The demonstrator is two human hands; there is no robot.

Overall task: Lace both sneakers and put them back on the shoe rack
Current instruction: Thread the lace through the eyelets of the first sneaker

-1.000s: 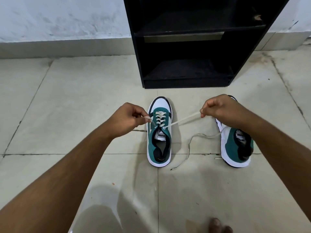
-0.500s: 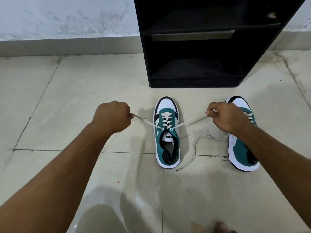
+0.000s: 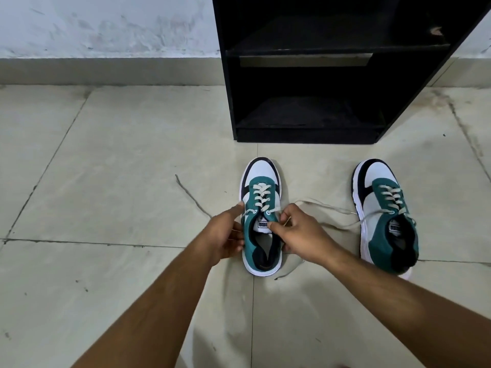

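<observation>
Left hand [image 3: 225,235]: a moment ago we pulled a lace end taut out to the left; now our fingers curl around the left side of the near sneaker [image 3: 261,219].
Lace [image 3: 194,197]: its dropped end lies slack on the floor [image 3: 106,181].
Right hand [image 3: 300,232]: moved in, pinching the tongue at the collar.
Second sneaker [image 3: 385,213]: laced, on the floor further right.
Shoe rack [image 3: 313,70]: behind both sneakers.
</observation>
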